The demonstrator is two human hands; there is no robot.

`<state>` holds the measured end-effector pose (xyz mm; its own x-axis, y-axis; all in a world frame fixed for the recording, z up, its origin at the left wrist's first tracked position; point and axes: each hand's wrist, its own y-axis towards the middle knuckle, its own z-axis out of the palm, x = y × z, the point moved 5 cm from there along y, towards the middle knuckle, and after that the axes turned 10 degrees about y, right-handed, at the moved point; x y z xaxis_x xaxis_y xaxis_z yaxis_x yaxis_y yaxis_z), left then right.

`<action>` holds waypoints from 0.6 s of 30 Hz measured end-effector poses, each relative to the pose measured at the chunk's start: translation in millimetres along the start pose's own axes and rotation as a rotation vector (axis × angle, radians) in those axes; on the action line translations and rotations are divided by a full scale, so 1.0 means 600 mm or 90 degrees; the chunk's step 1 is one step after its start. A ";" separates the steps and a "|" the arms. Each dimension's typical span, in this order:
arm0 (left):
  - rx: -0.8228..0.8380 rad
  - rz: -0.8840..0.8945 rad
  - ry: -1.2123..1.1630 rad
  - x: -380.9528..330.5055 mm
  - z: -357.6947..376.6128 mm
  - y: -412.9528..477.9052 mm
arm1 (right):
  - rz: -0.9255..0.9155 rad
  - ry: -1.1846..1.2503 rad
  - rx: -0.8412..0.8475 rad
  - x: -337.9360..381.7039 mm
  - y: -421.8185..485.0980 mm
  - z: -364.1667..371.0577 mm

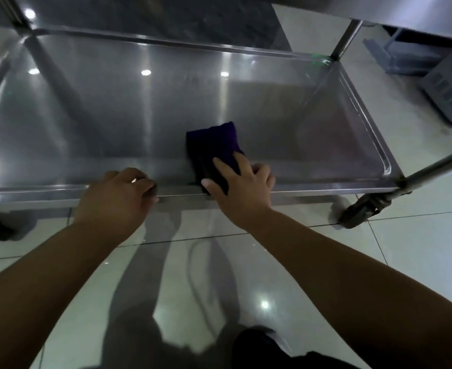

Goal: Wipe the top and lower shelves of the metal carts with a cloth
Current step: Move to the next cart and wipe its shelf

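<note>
A folded dark purple cloth (214, 147) lies on the lower shelf (113, 110) of a shiny metal cart, near its front rim. My right hand (243, 185) presses flat on the near end of the cloth, fingers spread and straight, thumb at the rim. My left hand (118, 195) grips the shelf's front rim (46, 189) to the left of the cloth, fingers curled over the edge. The top shelf (406, 14) shows only as an edge at the upper right.
Cart posts rise at the back right (346, 39) and front right (438, 166), with a caster (363, 211) below. A grey wheeled unit (448, 86) stands on the glossy tiled floor (246, 275) to the right. My dark shoe (259, 339) is at the bottom.
</note>
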<state>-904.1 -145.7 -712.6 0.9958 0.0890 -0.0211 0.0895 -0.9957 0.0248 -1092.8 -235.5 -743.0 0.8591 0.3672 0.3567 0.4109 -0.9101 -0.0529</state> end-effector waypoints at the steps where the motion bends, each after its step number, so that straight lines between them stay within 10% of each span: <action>1: 0.004 -0.003 0.011 0.006 -0.001 -0.004 | -0.040 -0.021 0.015 0.008 -0.004 0.002; 18: 0.305 -0.138 -0.152 -0.040 -0.253 -0.138 | 0.058 -0.015 0.433 0.106 -0.152 -0.272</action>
<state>-932.6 -61.5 -562.4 0.9188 0.3392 -0.2018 0.2172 -0.8614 -0.4591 -1125.3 -160.4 -563.1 0.9027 0.3062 0.3023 0.4301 -0.6177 -0.6584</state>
